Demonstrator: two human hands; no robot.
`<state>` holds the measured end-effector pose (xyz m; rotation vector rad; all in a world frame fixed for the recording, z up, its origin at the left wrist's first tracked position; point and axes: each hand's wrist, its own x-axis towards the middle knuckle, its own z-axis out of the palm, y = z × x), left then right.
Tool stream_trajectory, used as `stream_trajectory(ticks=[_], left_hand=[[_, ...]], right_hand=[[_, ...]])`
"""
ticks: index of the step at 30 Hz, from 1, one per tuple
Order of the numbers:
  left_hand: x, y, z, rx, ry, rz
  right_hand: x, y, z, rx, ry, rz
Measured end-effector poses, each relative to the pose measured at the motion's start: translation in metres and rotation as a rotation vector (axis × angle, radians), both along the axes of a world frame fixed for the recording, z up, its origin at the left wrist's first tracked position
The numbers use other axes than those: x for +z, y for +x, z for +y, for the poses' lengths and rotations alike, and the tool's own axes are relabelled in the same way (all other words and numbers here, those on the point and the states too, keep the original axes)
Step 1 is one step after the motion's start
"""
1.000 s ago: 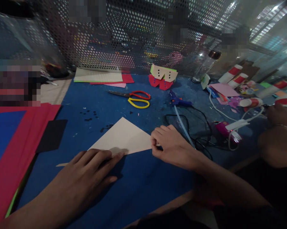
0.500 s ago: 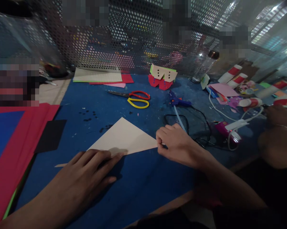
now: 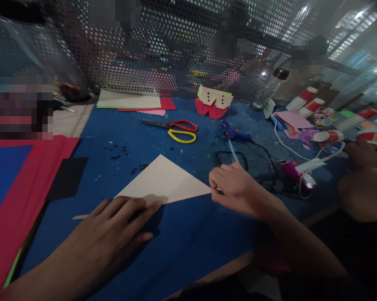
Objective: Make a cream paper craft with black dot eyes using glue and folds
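A cream sheet of paper [image 3: 165, 177], folded into a triangle, lies on the blue tabletop with its peak pointing away from me. My left hand [image 3: 116, 225] rests flat along its near folded edge, fingers stretched and thumb apart, covering the left part. At the right corner is my right hand [image 3: 235, 188], its fingers curled closed around the paper's tip, which they hide. A thin pale end of paper pokes out left of my left hand. Beyond the triangle lie scissors [image 3: 182, 124] with one red and one yellow handle.
A blue glue gun [image 3: 235, 133] and its black cord lie behind my right hand. Further back stands a cut-paper piece [image 3: 214, 101]. Red and blue sheets [image 3: 55, 163] and a black piece [image 3: 67, 179] are at left. Another person's hand [image 3: 367, 154] is at far right, near paper cups.
My right hand has slid slightly to the right along the paper's edge, out to the corner. The left hand and the paper stay where they were.
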<state>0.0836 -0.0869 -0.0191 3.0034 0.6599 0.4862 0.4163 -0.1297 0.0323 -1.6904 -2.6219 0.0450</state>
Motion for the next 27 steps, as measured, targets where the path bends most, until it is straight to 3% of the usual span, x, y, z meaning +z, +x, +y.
stream_trajectory(ticks=[8,12,15,17,20,27], left_hand=[[0.0,0.0,-0.001,0.026,-0.027,0.022],[0.001,0.001,-0.001,0.027,-0.023,0.025],[0.001,0.001,-0.001,0.028,-0.028,0.041],[0.001,0.002,-0.001,0.025,-0.021,0.047],[-0.001,0.003,-0.002,0.039,-0.013,0.055],[-0.006,0.001,-0.001,0.018,-0.021,0.084]], right_hand=[[0.01,0.007,-0.004,-0.031,0.039,-0.036],[0.022,-0.003,-0.003,-0.177,0.114,0.128],[0.025,-0.022,0.003,-0.091,0.055,0.281],[0.021,-0.038,0.008,0.03,-0.067,0.351],[0.006,-0.058,0.018,0.091,-0.16,0.396],[-0.025,-0.076,0.025,0.032,-0.186,0.424]])
